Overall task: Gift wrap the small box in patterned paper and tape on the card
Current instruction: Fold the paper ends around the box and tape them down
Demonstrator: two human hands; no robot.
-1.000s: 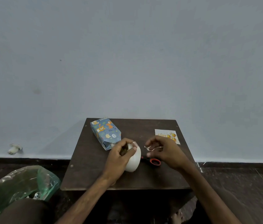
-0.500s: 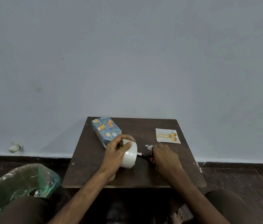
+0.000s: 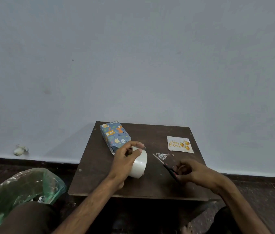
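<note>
The small box [image 3: 114,137], wrapped in blue animal-print paper, lies at the back left of the dark wooden table [image 3: 96,159]. My left hand [image 3: 125,157] grips a white tape roll [image 3: 139,164] just in front of the box, thumb and fingers pinching at its top. My right hand [image 3: 190,171] holds the scissors [image 3: 164,164] by their handles, blades pointing up-left above the table. A white "Happy Birthday" card [image 3: 179,144] with gold balloons lies flat at the back right. A crumpled clear tape scrap [image 3: 161,155] sits near the scissor tips.
A green plastic bag [image 3: 23,188] with paper scraps sits on the floor at the left. The table stands against a plain grey wall [image 3: 133,65]. My knees show at the bottom edge, and a small white object [image 3: 20,149] lies by the wall's base.
My right hand dropped the tape scrap, took up the scissors from the table and lifted them back toward me. My left hand kept hold of the tape roll.
</note>
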